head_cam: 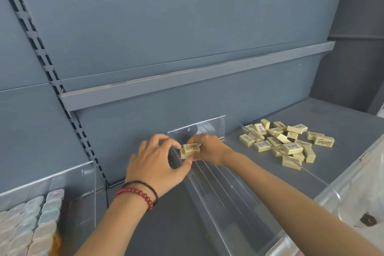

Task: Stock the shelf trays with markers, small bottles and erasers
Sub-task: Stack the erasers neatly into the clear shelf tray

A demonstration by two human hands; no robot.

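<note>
A person stands at a grey metal shelf (342, 118), seen from above their own arms. Both hands meet at the far end of a long, clear plastic tray (228, 199) that runs from the shelf's front edge to its back wall. Between them they hold a small pale yellow eraser (189, 150), label up; there may be a second under it, but I cannot tell.

The left hand (153, 164), with a red bead bracelet (137, 194) at the wrist, pinches the eraser's left end between curled thumb and fingertips. The right hand (207, 149) curls round its right end. Holding it from both sides likely keeps it square, so it sits flush against the tray's upright back plate and the row can fill from the back forward. The rest of the tray shows nothing inside.

To the right, well apart from the hands, a loose pile of erasers (284, 143) lies on the shelf, within easy reach of the right hand. At lower left, another clear tray already holds small bottles (31, 224) in tidy rows, so that part looks done. No markers are visible.
</note>
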